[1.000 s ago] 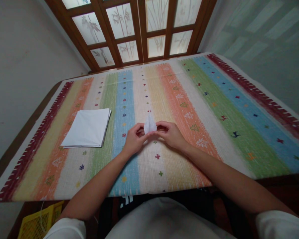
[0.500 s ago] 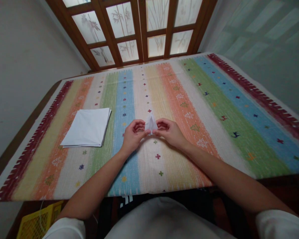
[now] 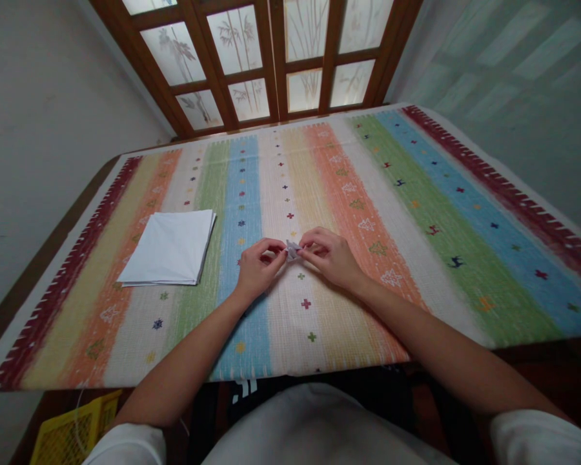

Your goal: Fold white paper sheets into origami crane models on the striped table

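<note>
A small folded piece of white paper (image 3: 293,250) sits between my left hand (image 3: 260,266) and my right hand (image 3: 328,258), pinched by the fingertips of both just above the striped cloth. Much of it is hidden by my fingers, so its exact shape is hard to see. To the left of my left hand lies a stack of white paper sheets (image 3: 169,248), squared and untouched, on the woven cotton table cover (image 3: 290,174).
The multicoloured cover with small stitched motifs spans the table, and its edges drop off at both sides. Frosted bamboo-patterned glass doors in a wooden frame (image 3: 266,58) stand beyond the far end. A yellow plastic crate (image 3: 72,434) sits on the floor at lower left.
The paper has been pressed down into a much smaller, flatter shape. My fingers have closed in on it, and my hands have moved closer together.
</note>
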Demonstrator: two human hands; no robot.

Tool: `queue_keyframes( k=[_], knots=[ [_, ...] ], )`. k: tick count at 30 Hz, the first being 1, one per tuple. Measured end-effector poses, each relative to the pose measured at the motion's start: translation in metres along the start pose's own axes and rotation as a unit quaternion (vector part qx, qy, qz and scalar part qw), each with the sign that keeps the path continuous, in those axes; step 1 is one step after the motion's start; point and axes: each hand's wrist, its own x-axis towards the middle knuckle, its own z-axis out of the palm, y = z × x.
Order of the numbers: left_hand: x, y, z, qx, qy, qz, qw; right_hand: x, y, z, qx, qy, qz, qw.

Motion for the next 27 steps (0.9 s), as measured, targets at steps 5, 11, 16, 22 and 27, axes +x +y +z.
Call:
queue_keyframes(
  k=[5,11,16,22,27],
  knots=[
    [0.000,-0.001,-0.004,0.029,0.005,0.028,0.999,0.001,0.003,-0.001,0.002,-0.009,0.010,1.000],
    [0.008,-0.014,-0.011,-0.012,0.053,-0.032,0.998,0.005,0.011,-0.004,0.049,0.038,0.082,0.995],
    [0.004,-0.005,-0.005,0.019,0.001,0.019,1.000,0.003,0.003,-0.002,0.048,0.005,0.068,0.997],
    [0.001,0.003,0.000,0.094,-0.028,0.068,0.993,0.002,-0.003,0.001,0.012,-0.012,0.036,0.999],
    [0.001,0.004,0.002,0.066,-0.031,0.044,0.996,0.002,-0.005,0.001,-0.006,-0.012,0.032,0.999]
  ],
)
